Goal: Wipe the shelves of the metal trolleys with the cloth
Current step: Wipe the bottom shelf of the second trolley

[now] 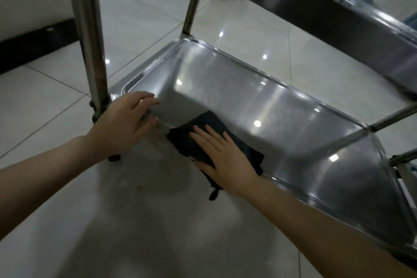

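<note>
The lower shelf is a shallow steel tray with a raised rim; nothing but the cloth is held in it. The cloth is pressed flat under the right hand, whose fingers are straight and slightly spread. The left hand is set just left of those fingertips, its fingers and thumb curled round the rim beside the corner post.

Ahead and to the right of the right fingers, bare shelf runs to the far rim and the far corner. The upper shelf hangs above it. Behind the right palm, the cloth is draped over the near rim.

The cloth is dark, folded and thick, with a small loop dangling from its near edge over the tiled floor.
</note>
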